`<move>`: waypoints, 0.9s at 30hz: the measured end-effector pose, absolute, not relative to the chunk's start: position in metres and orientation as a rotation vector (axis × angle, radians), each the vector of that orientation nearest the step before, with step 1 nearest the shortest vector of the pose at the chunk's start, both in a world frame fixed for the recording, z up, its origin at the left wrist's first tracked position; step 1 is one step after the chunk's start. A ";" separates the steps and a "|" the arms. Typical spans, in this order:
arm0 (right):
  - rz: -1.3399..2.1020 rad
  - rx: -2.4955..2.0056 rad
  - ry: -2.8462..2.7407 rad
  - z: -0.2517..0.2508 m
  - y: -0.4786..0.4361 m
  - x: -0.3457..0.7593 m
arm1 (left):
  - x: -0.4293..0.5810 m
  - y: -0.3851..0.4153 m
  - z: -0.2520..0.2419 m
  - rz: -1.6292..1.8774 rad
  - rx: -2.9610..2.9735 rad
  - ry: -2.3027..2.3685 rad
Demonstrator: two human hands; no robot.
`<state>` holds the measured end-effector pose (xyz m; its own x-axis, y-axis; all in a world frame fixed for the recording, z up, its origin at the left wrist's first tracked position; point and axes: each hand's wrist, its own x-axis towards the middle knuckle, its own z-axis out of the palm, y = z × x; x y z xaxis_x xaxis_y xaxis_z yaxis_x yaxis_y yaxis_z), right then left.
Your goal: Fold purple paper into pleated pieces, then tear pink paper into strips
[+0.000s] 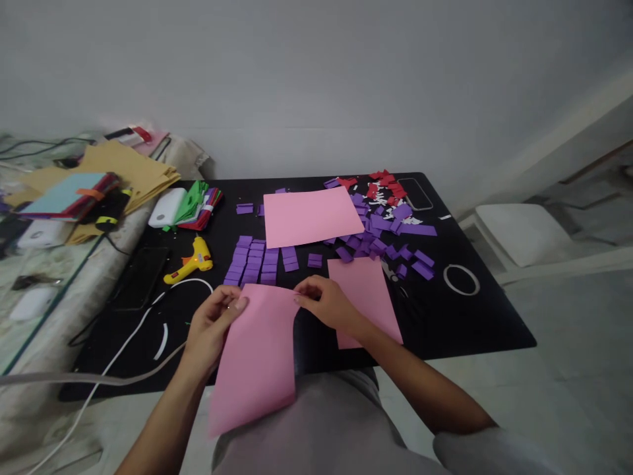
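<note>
A pink paper sheet point(262, 349) hangs from both hands over the table's front edge and my lap. My left hand point(212, 323) pinches its upper left corner between thumb and fingers. At the upper right corner, my right hand point(324, 300) is closed in a pinch on the same sheet. Beyond it, folded purple paper pieces point(250, 260) lie in rows. A second pink sheet point(311, 218) rests flat at the back, partly over purple pieces. To the right, another pink sheet point(368, 297) lies partly under my right forearm.
A yellow glue gun point(192, 262) and white cable point(148, 316) lie at left. Loose purple pieces point(370, 237), red scraps point(388, 185), scissors point(390, 272) and a white ring point(461, 280) are at right. Green paper bundles point(192, 203) stand back left. A white stool point(517, 241) is beyond the table.
</note>
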<state>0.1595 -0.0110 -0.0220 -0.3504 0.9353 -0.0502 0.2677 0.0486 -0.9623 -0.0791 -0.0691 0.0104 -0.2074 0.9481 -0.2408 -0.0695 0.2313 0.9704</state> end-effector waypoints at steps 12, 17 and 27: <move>1.572 -1.157 -1.311 -0.005 -0.008 0.155 | -0.043 -0.063 -0.003 0.990 1.271 1.225; 1.580 -1.119 -1.273 0.003 -0.012 0.151 | -0.036 -0.058 0.000 0.839 1.246 1.304; 1.581 -1.050 -1.179 0.012 -0.016 0.160 | -0.029 -0.057 0.013 0.901 1.021 1.306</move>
